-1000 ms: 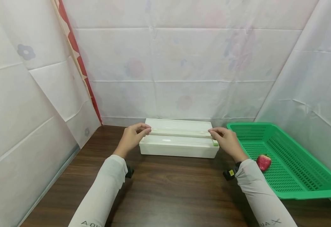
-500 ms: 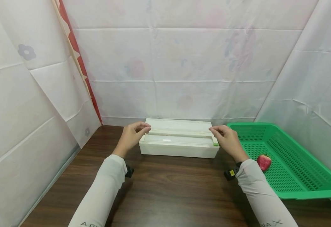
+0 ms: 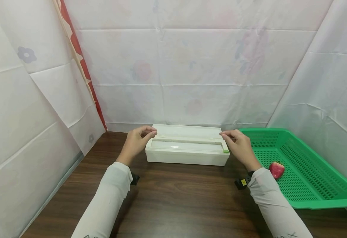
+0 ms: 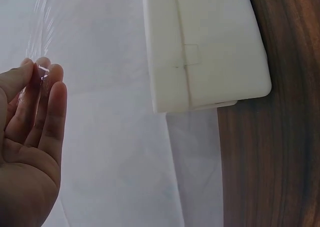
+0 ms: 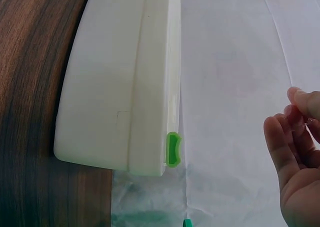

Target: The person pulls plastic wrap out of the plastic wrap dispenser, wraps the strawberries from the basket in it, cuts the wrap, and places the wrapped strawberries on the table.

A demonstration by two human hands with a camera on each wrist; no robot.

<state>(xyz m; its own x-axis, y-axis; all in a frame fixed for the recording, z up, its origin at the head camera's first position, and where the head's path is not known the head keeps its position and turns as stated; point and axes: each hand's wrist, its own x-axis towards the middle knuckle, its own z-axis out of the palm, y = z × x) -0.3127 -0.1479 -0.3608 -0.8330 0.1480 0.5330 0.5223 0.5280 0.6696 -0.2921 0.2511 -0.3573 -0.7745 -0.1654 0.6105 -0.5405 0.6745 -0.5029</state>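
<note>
Delicately, left hand (image 3: 136, 141) and right hand (image 3: 239, 144) pinch clear film (image 4: 39, 34) near either end of a white dispenser (image 3: 187, 158) on the worktop (image 3: 188, 201), seemingly the drawing-out step; even tension looks called for next.

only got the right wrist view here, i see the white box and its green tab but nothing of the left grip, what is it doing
Observer: In the left wrist view, the left grip pinches a piece of clear film between thumb and fingertips.
Operator: ok good, and what stands out to the person's right
Observer: The head view shows a green basket there, with a red fruit lying in it.
</note>
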